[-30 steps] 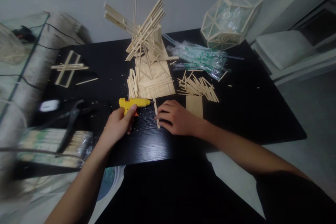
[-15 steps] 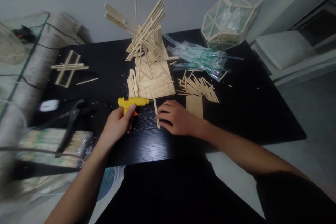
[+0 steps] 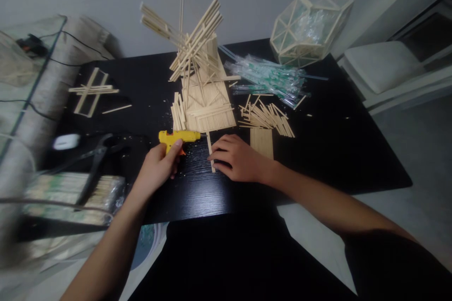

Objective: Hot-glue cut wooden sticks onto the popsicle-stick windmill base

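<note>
My left hand [image 3: 160, 164] is wrapped round a yellow glue gun [image 3: 180, 137], whose nozzle points right and meets or nearly meets the upper part of a thin wooden strip [image 3: 209, 143]. The strip lies lengthwise on the black table. On its lower part, the fingers of my right hand [image 3: 235, 157] are closed; how the thumb sits is partly hidden. Just beyond stands a model windmill [image 3: 197, 51] of wooden sticks with crossed blades, on a slatted base [image 3: 212, 120]. Short sticks [image 3: 179, 113] lie along the base's left side.
Right of my right hand lie a pile of short sticks [image 3: 270, 117] and a slatted panel [image 3: 262, 143]. Behind are plastic-wrapped packets [image 3: 271, 77] and a faceted frame [image 3: 310, 28]. Pliers [image 3: 95, 164], a white case [image 3: 66, 141], bundled sticks [image 3: 63, 193] and a crossed-stick piece [image 3: 93, 90] are at left.
</note>
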